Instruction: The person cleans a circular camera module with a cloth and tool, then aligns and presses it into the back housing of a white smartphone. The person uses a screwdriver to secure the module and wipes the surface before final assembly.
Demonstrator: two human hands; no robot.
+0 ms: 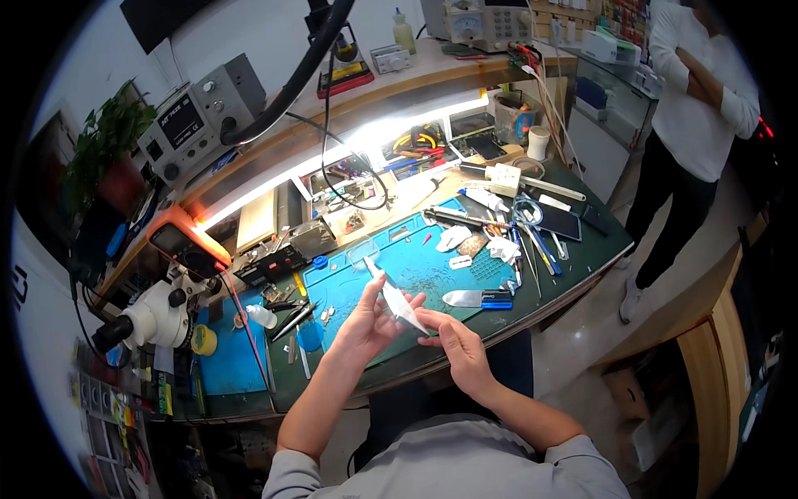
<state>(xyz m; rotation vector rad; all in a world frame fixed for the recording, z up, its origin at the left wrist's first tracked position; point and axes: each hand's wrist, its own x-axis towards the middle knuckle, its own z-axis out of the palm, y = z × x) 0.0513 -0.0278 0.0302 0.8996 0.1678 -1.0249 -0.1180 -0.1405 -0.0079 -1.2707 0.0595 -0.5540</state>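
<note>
Over the near edge of the blue work mat (349, 287), a thin, flat, whitish piece (401, 306) is tilted steeply, so I cannot make out its kind. My left hand (371, 326) holds it along one side, thumb at its upper end and fingers behind. At its lower end, the curled fingers of my right hand (461, 353) pinch or touch the edge. A flat blade with a blue handle (496, 300) lies on the mat just beyond my right hand. Crumpled white tissue (503, 249) and a small white rectangular piece (460, 262) rest farther back.
A microscope (158, 320) and an orange multimeter (189, 243) stand at the left. Pens and tweezers (532, 241) crowd the right side. Overhead, a black flexible tube (295, 91) crosses the bench. A person with folded arms (702, 91) stands at the right.
</note>
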